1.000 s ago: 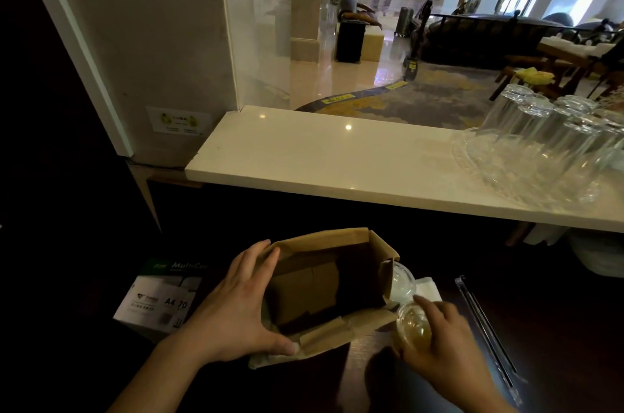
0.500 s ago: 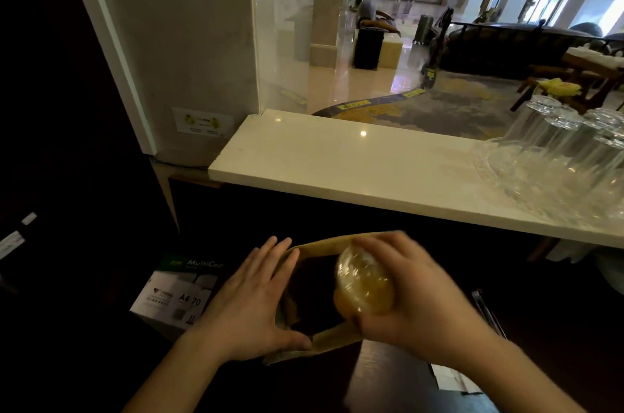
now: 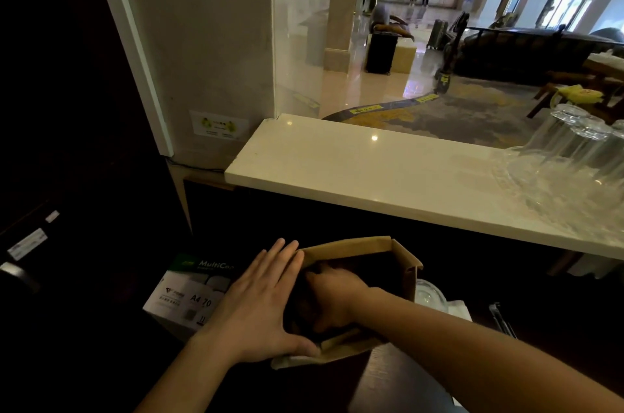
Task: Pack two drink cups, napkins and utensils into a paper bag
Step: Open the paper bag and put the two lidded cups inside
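A person's right hand (image 3: pixel 332 303) is reaching down into an open brown paper bag (image 3: pixel 401 272) standing on a dark counter (image 3: pixel 398 379), the forearm crossing in from the lower right. The hand is sitting deep in the bag's shadowed inside, its fingers curled, though what they are closing on, if anything, cannot be told in the dark. The left hand (image 3: pixel 260 308) is lying flat against the bag's left side, fingers spread and straight, gripping nothing, the thumb running along the near rim and bracing the bag open.

Just to the right of the bag a clear domed drink cup (image 3: pixel 429 294) is standing on the counter, partly hidden behind the bag's wall, with white napkins (image 3: pixel 459 308) lying beside it and a wrapped utensil (image 3: pixel 503 319) resting a little farther right. A white ream of A4 paper (image 3: pixel 189 294) is sitting to the left of the bag, near the left hand.

Beyond the dark counter a pale stone ledge (image 3: pixel 371 173) is running across the view, carrying upturned clear glasses (image 3: pixel 574 156) at its right end. Behind it a glass panel (image 3: pixel 304 41) is opening onto a bright lobby with polished floor, patterned carpet, a black suitcase (image 3: pixel 381 53) and two distant people standing at a desk.
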### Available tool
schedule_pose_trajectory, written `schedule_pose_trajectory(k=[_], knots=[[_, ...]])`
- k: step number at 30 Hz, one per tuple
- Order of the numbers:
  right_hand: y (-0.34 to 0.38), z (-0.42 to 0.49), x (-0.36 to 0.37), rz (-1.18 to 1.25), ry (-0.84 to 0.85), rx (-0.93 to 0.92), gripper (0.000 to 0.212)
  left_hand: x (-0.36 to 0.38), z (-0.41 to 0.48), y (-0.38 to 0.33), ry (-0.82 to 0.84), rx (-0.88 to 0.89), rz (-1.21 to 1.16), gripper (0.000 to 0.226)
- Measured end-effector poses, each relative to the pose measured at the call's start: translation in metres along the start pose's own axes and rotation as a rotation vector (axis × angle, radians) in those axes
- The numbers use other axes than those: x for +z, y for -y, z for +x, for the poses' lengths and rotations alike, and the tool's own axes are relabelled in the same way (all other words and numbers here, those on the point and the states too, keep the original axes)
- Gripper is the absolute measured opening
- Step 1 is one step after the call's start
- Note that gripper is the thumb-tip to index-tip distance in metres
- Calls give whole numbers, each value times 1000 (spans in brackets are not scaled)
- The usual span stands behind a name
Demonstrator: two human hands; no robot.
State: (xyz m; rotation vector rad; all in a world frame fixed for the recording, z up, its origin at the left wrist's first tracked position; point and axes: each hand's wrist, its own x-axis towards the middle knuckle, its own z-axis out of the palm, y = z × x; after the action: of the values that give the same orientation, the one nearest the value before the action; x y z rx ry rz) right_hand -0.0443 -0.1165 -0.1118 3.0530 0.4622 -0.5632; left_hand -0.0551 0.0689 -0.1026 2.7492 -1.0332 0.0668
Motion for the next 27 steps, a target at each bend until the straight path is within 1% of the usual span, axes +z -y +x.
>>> schedule_pose_trajectory(k=[3, 6, 11, 14, 17, 19, 21, 23, 27], knots=[[-1, 15, 14, 29, 43, -6, 83, 2, 2, 1, 1, -7, -26, 134], [-4, 24, 29, 116, 43, 6, 86, 1, 2, -2, 7, -5, -45, 135], [-9, 32, 47, 161, -38, -13, 102, 0, 6, -4, 33, -7, -46, 139], [-12, 33, 50, 163, -41, -22, 114, 1, 8, -5, 49, -13, -44, 141], [-14, 26, 46, 216, -39, -2, 116, 2, 10, -6, 53, -22, -53, 142], [-14, 16, 37, 249, -65, 7, 105, 3, 11, -5, 63, -26, -66, 142], [-13, 1, 22, 248, -127, 8, 83, 4, 12, -4, 71, -40, -71, 142], [-11, -23, 4, 287, -234, 15, 62, 5, 11, -5, 74, -53, -76, 143], [-17, -90, -36, 452, -479, 74, 37, 7, 11, -6, 63, -77, -98, 142]])
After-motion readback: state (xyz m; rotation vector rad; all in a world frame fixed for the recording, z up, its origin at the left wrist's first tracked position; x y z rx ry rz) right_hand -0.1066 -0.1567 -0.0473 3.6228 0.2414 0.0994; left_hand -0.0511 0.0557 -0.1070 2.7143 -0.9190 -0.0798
